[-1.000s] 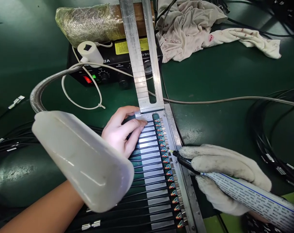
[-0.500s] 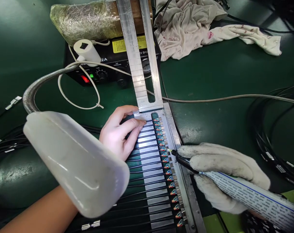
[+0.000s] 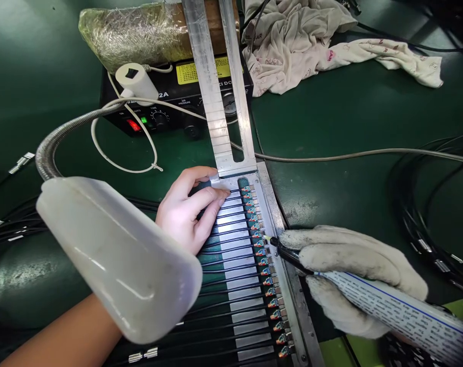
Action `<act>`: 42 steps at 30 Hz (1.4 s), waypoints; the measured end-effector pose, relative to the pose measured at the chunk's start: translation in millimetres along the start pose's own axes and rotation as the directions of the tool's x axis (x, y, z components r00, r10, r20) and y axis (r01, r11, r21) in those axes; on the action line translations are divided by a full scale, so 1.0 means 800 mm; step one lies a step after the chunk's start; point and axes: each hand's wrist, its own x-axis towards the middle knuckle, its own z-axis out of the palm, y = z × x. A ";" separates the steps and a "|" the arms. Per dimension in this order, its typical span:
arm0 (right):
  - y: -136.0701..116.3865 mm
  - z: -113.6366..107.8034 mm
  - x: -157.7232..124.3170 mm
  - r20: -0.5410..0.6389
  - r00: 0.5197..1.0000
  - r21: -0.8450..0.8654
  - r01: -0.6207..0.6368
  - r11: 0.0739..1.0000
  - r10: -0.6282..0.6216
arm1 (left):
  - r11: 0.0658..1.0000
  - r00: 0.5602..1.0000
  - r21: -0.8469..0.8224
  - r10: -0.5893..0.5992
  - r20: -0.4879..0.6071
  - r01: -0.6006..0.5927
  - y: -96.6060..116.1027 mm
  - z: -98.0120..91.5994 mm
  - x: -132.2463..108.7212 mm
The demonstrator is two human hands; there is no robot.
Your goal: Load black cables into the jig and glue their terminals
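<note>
My bare left hand (image 3: 189, 211) rests at the top end of a metal fixture (image 3: 243, 178). Its thumb and forefinger are closed on a black cable (image 3: 235, 190) near the first slot. Below, several more black cables lie side by side across the fixture, each ending in a small connector with exposed wires (image 3: 262, 252). In a white glove, my right hand (image 3: 353, 260) is wrapped around a printed glue tube (image 3: 399, 316). The tube's black nozzle (image 3: 282, 248) points left, its pale tip beside a connector in the upper half of the row; contact cannot be made out.
A white lamp shade (image 3: 120, 255) on a flexible neck hangs over my left forearm. Behind stands a black dispenser box (image 3: 170, 109), with the fixture's slotted metal lid (image 3: 212, 102) raised before it. Cloths (image 3: 292, 46) lie at the back; coiled cables (image 3: 422, 234) sit right.
</note>
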 end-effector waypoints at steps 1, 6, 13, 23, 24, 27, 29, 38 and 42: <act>0.000 0.000 0.000 0.003 1.000 -0.004 0.001 1.000 -0.001 | 1.000 1.000 0.000 0.001 -0.002 -0.001 0.000 0.000 0.000; 0.001 -0.001 -0.001 0.008 1.000 -0.003 0.007 1.000 -0.007 | 1.000 1.000 0.003 0.003 -0.001 -0.003 -0.002 0.001 -0.001; -0.001 -0.005 0.000 0.029 1.000 -0.051 0.010 0.999 -0.009 | 1.000 1.000 -0.001 0.002 -0.001 -0.002 -0.001 0.001 0.000; -0.002 -0.008 0.000 0.055 0.998 -0.077 0.025 0.997 -0.020 | 1.000 1.000 0.005 -0.001 0.002 0.001 0.000 0.000 0.000; -0.002 -0.008 -0.001 0.056 0.998 -0.074 0.021 0.997 -0.017 | 1.000 1.000 0.003 0.001 0.001 -0.001 0.000 0.000 0.000; -0.002 -0.007 -0.003 0.034 0.999 -0.050 0.008 0.999 -0.007 | 1.000 1.000 -0.005 0.007 -0.003 -0.007 0.000 0.000 0.000; -0.001 -0.007 -0.006 0.031 0.999 -0.045 0.012 0.999 -0.011 | 1.000 1.000 -0.008 0.008 -0.005 -0.008 -0.001 0.000 0.000; 0.000 -0.008 -0.004 0.053 0.998 -0.041 0.025 0.999 -0.023 | 1.000 1.000 0.001 -0.016 0.008 0.016 0.000 0.000 -0.001; -0.001 -0.006 -0.004 0.038 0.999 -0.029 0.027 0.999 -0.026 | 1.000 1.000 0.004 0.001 -0.003 -0.001 -0.001 0.001 0.000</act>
